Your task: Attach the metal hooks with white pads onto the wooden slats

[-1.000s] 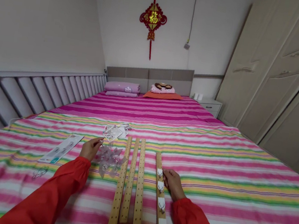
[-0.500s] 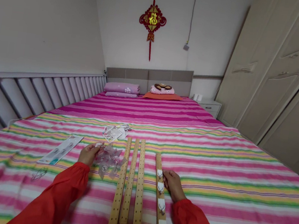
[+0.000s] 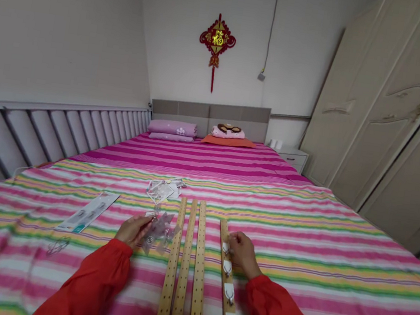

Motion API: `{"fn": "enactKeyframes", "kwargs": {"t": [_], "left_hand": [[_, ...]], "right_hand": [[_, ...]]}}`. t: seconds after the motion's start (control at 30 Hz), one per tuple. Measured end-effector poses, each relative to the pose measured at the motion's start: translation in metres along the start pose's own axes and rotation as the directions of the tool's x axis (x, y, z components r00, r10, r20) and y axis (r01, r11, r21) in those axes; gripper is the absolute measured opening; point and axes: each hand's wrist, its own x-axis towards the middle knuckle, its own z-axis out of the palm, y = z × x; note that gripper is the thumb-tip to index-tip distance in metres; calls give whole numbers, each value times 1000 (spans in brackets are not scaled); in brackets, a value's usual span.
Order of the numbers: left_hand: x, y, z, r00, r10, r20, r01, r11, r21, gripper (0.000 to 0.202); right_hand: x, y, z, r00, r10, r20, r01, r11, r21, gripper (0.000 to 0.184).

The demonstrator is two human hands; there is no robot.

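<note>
My left hand (image 3: 134, 229) pinches a bunch of clear plastic adhesive hooks (image 3: 159, 231), which hangs beside the leftmost wooden strip. Three perforated wooden strips, a left one (image 3: 169, 277), a middle one (image 3: 184, 263) and a right one (image 3: 198, 281), lie side by side on the bed. Apart from them, a fourth wooden strip (image 3: 225, 226) carries several white hooks (image 3: 229, 293) in a row. The fingers of my right hand (image 3: 243, 253) are closed at the topmost white hook (image 3: 225, 248) and partly cover it; the exact contact is hard to see.
On the striped bedsheet (image 3: 314, 276), a hook package (image 3: 89, 211) and a small wire-like item (image 3: 58, 245) lie to the left. A pile of clear and white packaging (image 3: 165, 189) lies beyond the strips. Pillows (image 3: 173, 128), a bed rail (image 3: 55, 128) and a wardrobe (image 3: 356, 120) are farther off.
My right hand has shifted from the strip's right edge up over the topmost white hook. My left hand has moved slightly right with the plastic hooks. The view has tilted slightly.
</note>
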Motion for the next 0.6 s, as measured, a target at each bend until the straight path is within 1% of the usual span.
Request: {"fn": "enactKeyframes", "kwargs": {"t": [0.03, 0.1, 0.17, 0.2, 0.23, 0.33, 0.43, 0.5, 0.6], "left_hand": [[-3, -3, 2, 1000, 21, -1, -21, 1000, -4, 10], [-8, -10, 6, 997, 73, -4, -73, 997, -5, 8], [-13, -18, 12, 991, 131, 1, -131, 991, 5, 13], [-16, -21, 14, 987, 158, 7, -158, 987, 14, 17], [-19, -24, 16, 983, 183, 14, -184, 983, 28, 21], [-25, -30, 19, 971, 234, 53, -238, 967, 89, 29], [-29, -32, 19, 960, 269, 79, -278, 951, 139, 28], [-29, -33, 18, 957, 277, 81, -287, 945, 154, 28], [-27, -34, 14, 961, 262, 88, -273, 950, 149, 29]], "right_hand": [[-2, -11, 8, 994, -110, 23, 111, 994, -18, 11], [-9, -35, 29, 950, -262, 169, 269, 963, -22, 14], [-19, -56, 54, 891, -353, 285, 364, 931, 15, 13], [-24, -64, 67, 861, -391, 326, 406, 914, 23, 13], [-28, -71, 79, 844, -418, 336, 440, 898, 11, 14], [-38, -79, 110, 792, -481, 376, 540, 839, -62, 16], [-42, -78, 128, 757, -505, 414, 605, 781, -155, 21], [-44, -77, 134, 752, -500, 430, 621, 755, -209, 25], [-45, -74, 140, 763, -480, 432, 621, 730, -286, 24]]}}
